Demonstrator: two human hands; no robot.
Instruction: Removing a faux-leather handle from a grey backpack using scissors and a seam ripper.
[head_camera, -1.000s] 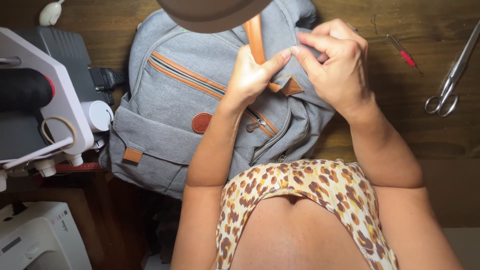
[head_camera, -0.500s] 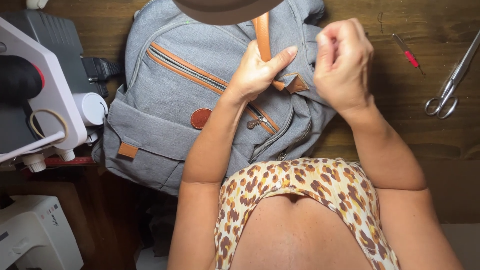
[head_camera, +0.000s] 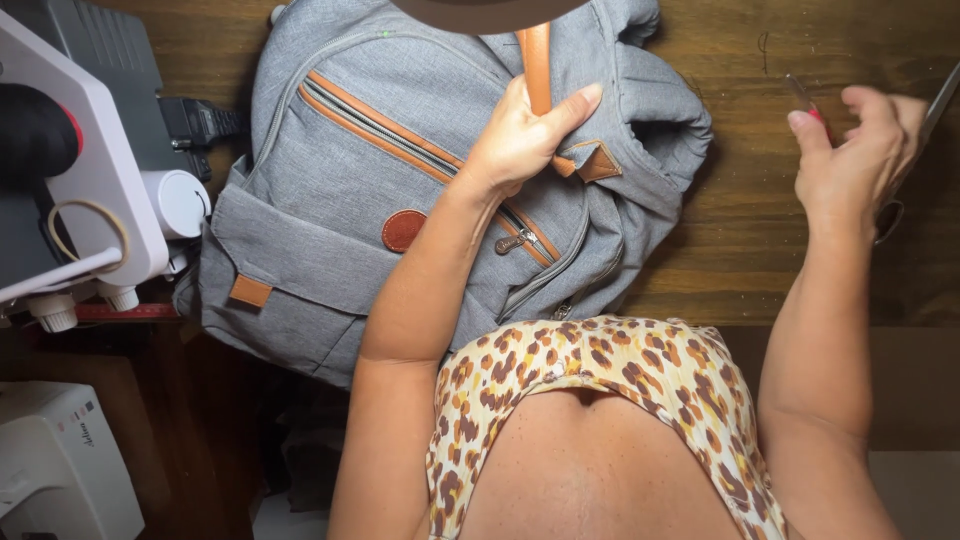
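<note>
grey fabric backpack (head_camera: 340, 170): lies flat on the dark wooden tabletop (head_camera: 740, 230), front face up, filling the middle of the view. zip on the main front panel runs diagonally, edged in tan trim (head_camera: 400, 135), and appears closed, its metal pull (head_camera: 512, 242) resting near the lower end. a second zip curves along the panel's right edge. contents cannot be seen. lower front pocket (head_camera: 290, 260) flat, with a small tan tab (head_camera: 250, 291) at its left side. round brown leather patch (head_camera: 403, 230) between pocket and zip.

tan strap (head_camera: 537, 50): runs up from the bag's top toward the upper edge, ending at a tan leather anchor piece (head_camera: 597, 163).

left hand (head_camera: 520, 140): fingers wrapped around the tan strap, thumb pressed across it, palm resting on the grey fabric.

right hand (head_camera: 850, 165): lifted off the bag, well apart from it, over the tabletop at right; fingers loosely curled and pinched together, blurred; what they pinch, if anything, cannot be told.

slim tool with red handle (head_camera: 806, 100): lies on the tabletop just behind the right hand.

scissors (head_camera: 935, 110): metal, at the far right edge, partly hidden by the right hand.

white sewing machine (head_camera: 90, 180): left of the bag, close to its side.

white appliance (head_camera: 60, 465): lower left corner, below table level.
</note>
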